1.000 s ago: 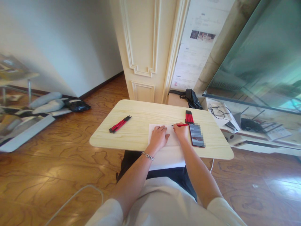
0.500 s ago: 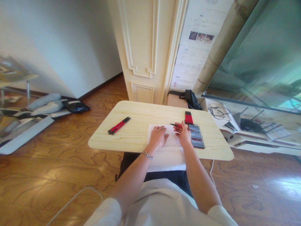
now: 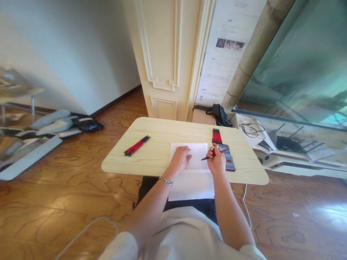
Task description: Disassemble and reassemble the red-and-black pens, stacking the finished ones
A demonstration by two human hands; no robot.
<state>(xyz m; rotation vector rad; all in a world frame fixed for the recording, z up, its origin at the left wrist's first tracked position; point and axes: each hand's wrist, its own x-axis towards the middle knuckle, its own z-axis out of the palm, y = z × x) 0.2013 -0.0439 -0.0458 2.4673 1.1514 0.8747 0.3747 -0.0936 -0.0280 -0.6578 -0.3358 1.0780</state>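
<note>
My right hand (image 3: 216, 162) is closed round a red and black pen (image 3: 214, 154), its tip pointing left over the right edge of a white sheet of paper (image 3: 199, 150). My left hand (image 3: 181, 158) lies flat on the paper, fingers stretched out, a chain bracelet at the wrist. The paper hangs over the near edge of a light wooden table (image 3: 162, 137). A row of several red and black pens (image 3: 216, 136) lies just beyond my right hand, next to a phone (image 3: 229, 159).
A few red and black pens (image 3: 137, 145) lie on the left part of the table. A black bag (image 3: 221, 113) sits behind it by a cream door. A low shelf with cables (image 3: 284, 144) stands to the right; clutter (image 3: 54, 122) lies on the floor at left.
My right hand has lifted the pen off the table by the pen row and drawn it back toward me, turning it so the tip points left and down. The left hand stayed on the paper.
</note>
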